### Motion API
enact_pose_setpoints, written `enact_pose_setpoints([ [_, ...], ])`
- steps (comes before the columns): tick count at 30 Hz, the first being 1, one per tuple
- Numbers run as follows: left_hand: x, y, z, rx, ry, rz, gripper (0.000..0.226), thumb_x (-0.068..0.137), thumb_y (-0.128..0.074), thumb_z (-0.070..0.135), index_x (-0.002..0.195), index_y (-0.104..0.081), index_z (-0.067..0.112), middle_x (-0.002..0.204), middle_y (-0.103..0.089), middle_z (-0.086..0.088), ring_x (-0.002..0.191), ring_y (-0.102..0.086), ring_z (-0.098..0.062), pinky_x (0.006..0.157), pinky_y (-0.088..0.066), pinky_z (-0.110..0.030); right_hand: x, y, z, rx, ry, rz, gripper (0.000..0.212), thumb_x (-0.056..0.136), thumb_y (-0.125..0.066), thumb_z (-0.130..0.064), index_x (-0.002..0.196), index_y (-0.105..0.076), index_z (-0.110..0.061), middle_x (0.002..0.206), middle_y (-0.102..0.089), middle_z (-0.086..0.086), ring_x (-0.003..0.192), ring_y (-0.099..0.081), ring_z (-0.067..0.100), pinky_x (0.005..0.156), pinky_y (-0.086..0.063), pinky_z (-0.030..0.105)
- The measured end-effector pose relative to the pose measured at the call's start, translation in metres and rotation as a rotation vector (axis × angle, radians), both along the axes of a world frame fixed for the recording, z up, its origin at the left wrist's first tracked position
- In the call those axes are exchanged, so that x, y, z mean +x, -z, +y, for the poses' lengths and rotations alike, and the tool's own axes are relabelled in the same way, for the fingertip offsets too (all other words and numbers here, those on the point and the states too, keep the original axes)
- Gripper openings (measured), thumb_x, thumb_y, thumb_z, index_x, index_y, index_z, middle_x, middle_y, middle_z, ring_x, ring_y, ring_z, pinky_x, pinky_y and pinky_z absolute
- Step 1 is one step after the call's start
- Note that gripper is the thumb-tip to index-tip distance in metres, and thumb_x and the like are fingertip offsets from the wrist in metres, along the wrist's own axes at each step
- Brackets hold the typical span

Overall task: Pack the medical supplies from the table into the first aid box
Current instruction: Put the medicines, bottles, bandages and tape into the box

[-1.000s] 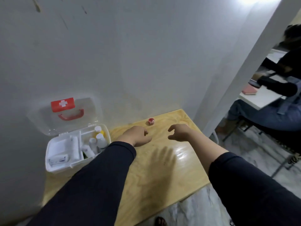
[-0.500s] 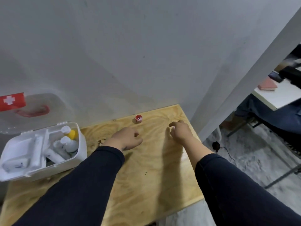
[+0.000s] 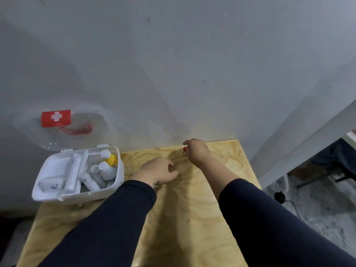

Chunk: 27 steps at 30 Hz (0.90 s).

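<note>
Red showing at the fingertips of the right hand [image 3: 196, 152] is the small red-capped item [image 3: 184, 149], the last loose supply visible on the desk [image 3: 192, 218]. It sits near the far edge, close to the wall [image 3: 192, 64], at about 12 o'clock from the middle of the desk. Half a second ago the right hand was short of it, with the little red piece standing apart at its 10 o'clock; now that hand has reached forward and its fingers curl round the piece. The grip looks closed on it, though the blur hides whether it is lifted or only pinched where it stood.

Left hand [image 3: 157, 171] rests low on the desk, loosely curled, holding nothing that I can see. It lies between the right hand and the first aid box [image 3: 115, 187].

That box stands open at 9 o'clock from the hands, its clear lid [image 3: 57, 135] leaning back against the wall with the red cross label up. Inside are white bottles [image 3: 107, 170], one with a yellow cap, and white packets in the left compartments.

With the rest of the wood bare, I judge packing nearly finished: this piece has to travel toward 9 o'clock into the box, then the lid can come down. Being small, it could slip from the fingers on the way.
</note>
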<state>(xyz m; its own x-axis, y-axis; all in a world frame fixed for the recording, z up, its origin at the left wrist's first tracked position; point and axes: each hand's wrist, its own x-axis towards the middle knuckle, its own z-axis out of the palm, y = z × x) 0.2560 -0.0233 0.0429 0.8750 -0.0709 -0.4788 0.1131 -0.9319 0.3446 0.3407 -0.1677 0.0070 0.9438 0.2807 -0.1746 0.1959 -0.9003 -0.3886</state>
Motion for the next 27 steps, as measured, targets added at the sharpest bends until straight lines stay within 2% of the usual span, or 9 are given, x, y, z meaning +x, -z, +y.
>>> enact_pose_setpoints([
  [2,0.000,0.000,0.001,0.004,-0.007,0.009,0.054,0.091,-0.050,0.048,0.137,-0.052,0.021,0.138,-0.056,0.001,0.122,-0.055,-0.021,0.101,-0.047,-0.037,0.001,0.008,0.002,-0.068,-0.031,0.015,0.031,0.095,-0.048,-0.016,0.123,-0.061,-0.015,0.123,-0.062,0.011,0.113,-0.058,0.030,0.090,-0.048,0.033],
  [6,-0.002,0.001,-0.001,0.001,-0.008,0.010,0.054,0.091,-0.050,0.048,0.138,-0.052,0.021,0.135,-0.058,0.001,0.118,-0.058,-0.021,0.097,-0.049,-0.037,-0.004,0.020,0.000,-0.058,0.007,0.020,0.022,0.090,-0.052,-0.009,0.103,-0.067,-0.017,0.107,-0.063,0.008,0.099,-0.062,0.030,0.070,-0.043,0.028],
  [8,-0.004,0.003,-0.001,0.005,0.000,0.021,0.054,0.091,-0.049,0.048,0.137,-0.052,0.021,0.133,-0.059,0.001,0.117,-0.058,-0.022,0.096,-0.049,-0.037,-0.008,0.019,-0.001,-0.051,0.029,0.001,0.021,0.091,-0.053,-0.015,0.108,-0.065,-0.020,0.109,-0.064,0.007,0.100,-0.062,0.029,0.071,-0.044,0.029],
  [12,-0.009,0.003,-0.003,0.019,0.018,0.015,0.052,0.091,-0.049,0.048,0.135,-0.053,0.020,0.131,-0.060,0.000,0.115,-0.058,-0.022,0.096,-0.050,-0.038,-0.024,0.018,-0.004,-0.155,-0.078,-0.012,0.042,0.096,-0.044,-0.016,0.136,-0.047,-0.030,0.120,-0.059,0.006,0.109,-0.058,0.028,0.074,-0.045,0.031],
  [14,-0.011,0.002,-0.005,0.012,0.023,0.009,0.051,0.091,-0.049,0.047,0.134,-0.054,0.021,0.130,-0.060,0.000,0.115,-0.058,-0.022,0.097,-0.050,-0.039,-0.033,0.016,-0.003,-0.180,-0.095,-0.012,0.045,0.097,-0.041,-0.014,0.139,-0.044,-0.030,0.123,-0.052,0.008,0.109,-0.056,0.030,0.071,-0.042,0.032],
  [17,-0.013,0.001,-0.003,0.014,0.038,0.001,0.052,0.092,-0.048,0.048,0.135,-0.053,0.020,0.132,-0.059,0.000,0.117,-0.057,-0.023,0.098,-0.049,-0.040,-0.036,0.010,0.006,-0.188,-0.098,-0.043,0.050,0.097,-0.042,-0.010,0.143,-0.036,-0.028,0.137,-0.042,0.010,0.110,-0.057,0.031,0.072,-0.047,0.035],
  [19,-0.014,0.001,0.000,-0.001,0.035,0.000,0.053,0.092,-0.049,0.047,0.137,-0.051,0.019,0.134,-0.058,-0.001,0.119,-0.056,-0.023,0.098,-0.049,-0.040,-0.035,0.009,0.013,-0.203,-0.125,-0.038,0.047,0.095,-0.042,-0.007,0.139,-0.044,-0.024,0.137,-0.045,0.008,0.109,-0.058,0.030,0.073,-0.047,0.034],
  [22,-0.017,0.002,0.004,-0.025,0.033,0.011,0.054,0.093,-0.048,0.045,0.139,-0.049,0.018,0.138,-0.055,-0.001,0.122,-0.054,-0.024,0.100,-0.048,-0.040,-0.034,0.012,0.020,-0.193,-0.114,-0.036,0.033,0.093,-0.044,-0.004,0.118,-0.062,-0.016,0.115,-0.059,0.007,0.104,-0.060,0.029,0.073,-0.046,0.032],
  [27,-0.023,0.002,0.010,-0.030,0.001,-0.003,0.050,0.094,-0.048,0.042,0.138,-0.050,0.019,0.137,-0.055,-0.001,0.122,-0.054,-0.023,0.100,-0.047,-0.039,-0.040,0.013,0.021,-0.110,-0.029,0.005,0.032,0.090,-0.048,-0.005,0.111,-0.069,-0.018,0.111,-0.068,0.006,0.097,-0.064,0.026,0.072,-0.050,0.027],
])
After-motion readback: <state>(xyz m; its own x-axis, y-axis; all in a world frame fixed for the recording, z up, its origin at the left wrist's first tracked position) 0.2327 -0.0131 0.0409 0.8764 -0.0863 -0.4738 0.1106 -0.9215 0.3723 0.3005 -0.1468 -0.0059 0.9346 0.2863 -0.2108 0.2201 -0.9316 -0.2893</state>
